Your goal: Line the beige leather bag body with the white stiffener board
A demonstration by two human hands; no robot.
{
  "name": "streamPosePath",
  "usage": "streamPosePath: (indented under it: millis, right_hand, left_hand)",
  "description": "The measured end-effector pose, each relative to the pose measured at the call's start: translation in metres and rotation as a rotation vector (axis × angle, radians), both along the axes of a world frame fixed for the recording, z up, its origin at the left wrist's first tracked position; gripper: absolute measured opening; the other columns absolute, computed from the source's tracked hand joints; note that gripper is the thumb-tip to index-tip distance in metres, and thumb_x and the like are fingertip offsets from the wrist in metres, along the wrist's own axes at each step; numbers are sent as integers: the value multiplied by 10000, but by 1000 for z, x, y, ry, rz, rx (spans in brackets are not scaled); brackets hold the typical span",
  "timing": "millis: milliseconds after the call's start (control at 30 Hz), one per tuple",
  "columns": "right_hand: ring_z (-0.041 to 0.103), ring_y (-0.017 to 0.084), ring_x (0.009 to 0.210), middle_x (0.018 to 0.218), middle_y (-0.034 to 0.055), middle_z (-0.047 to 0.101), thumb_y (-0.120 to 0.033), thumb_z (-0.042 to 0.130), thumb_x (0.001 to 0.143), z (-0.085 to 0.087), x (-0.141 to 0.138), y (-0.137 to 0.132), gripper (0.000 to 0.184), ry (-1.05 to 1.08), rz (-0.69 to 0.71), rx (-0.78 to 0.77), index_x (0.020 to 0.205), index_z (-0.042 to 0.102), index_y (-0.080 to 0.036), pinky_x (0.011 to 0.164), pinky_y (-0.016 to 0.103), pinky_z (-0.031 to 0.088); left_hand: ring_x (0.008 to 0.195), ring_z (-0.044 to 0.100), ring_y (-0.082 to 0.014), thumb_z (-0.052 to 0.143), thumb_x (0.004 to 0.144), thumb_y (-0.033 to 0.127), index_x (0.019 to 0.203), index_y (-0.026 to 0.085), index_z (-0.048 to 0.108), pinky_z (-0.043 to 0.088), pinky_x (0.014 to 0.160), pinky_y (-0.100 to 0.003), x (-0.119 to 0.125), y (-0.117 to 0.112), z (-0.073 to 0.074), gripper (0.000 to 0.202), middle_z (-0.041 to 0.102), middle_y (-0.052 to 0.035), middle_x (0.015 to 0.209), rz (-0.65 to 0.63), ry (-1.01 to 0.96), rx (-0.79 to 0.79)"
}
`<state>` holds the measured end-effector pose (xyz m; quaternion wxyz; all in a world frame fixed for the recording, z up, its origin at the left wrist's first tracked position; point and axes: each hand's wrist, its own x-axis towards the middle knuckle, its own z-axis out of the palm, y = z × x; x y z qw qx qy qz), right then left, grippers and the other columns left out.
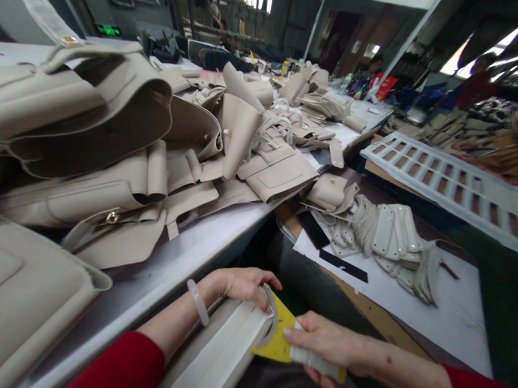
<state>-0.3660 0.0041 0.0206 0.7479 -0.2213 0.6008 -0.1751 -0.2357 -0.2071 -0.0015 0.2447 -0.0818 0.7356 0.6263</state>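
Note:
My left hand (245,287) is closed over the end of a beige leather bag piece (219,351), which has a pale inner face and a curved edge. The piece runs down to the bottom of the view, low in front of me. Wrapped in my right hand (322,343) is the white-covered handle of a flat yellow tool (280,328), perhaps a scraper. Its broad yellow end lies against the curved edge, just beside my left fingers. Where blade and leather meet is partly hidden.
Beige bags and bag parts (281,166) are heaped along the white table (189,259) at my left. On a lower surface at right lie bundled beige pieces (393,232) and black strips (343,266). Beyond stands a white slatted rack (446,178). People are in the background.

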Motion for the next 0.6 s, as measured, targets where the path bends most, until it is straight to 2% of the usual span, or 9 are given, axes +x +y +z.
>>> streamPosePath:
  millis: [167,367,467,600]
  right_hand:
    - [472,81,272,446,-31,578,-746,560,792,-5,17,5,568,-39,-108,7,834,569,-180,248,133,357]
    - [455,93,254,397,-32,554,-816,555,718,-10,33,4,644,-27,-201,-4,822,546,-181,235,156,361]
    - [434,94,243,397,-40,553,-816,547,711,-11,42,2,632,-48,-244,-16,858,525,-202,232,159,342]
    - [436,98,279,391,-49,525,-858,525,655,-21,64,-1,663,-1,-320,10,841,498,-222,264,166,321]
  left_hand:
    - [890,567,-204,691,557,299,1349,160,515,455,755,-300,0,1,-1,823,600,-27,990,50,-5,38]
    - [847,554,-198,687,547,269,1371,182,495,439,716,-305,0,3,-5,850,577,-18,943,68,-4,9]
    - [841,570,-194,665,518,212,1409,199,402,449,714,-310,1,5,-7,929,600,-11,966,113,-33,129]
    - [967,597,-219,655,487,158,1419,209,273,474,772,-338,2,7,-6,1008,621,-56,1155,182,-1,346]
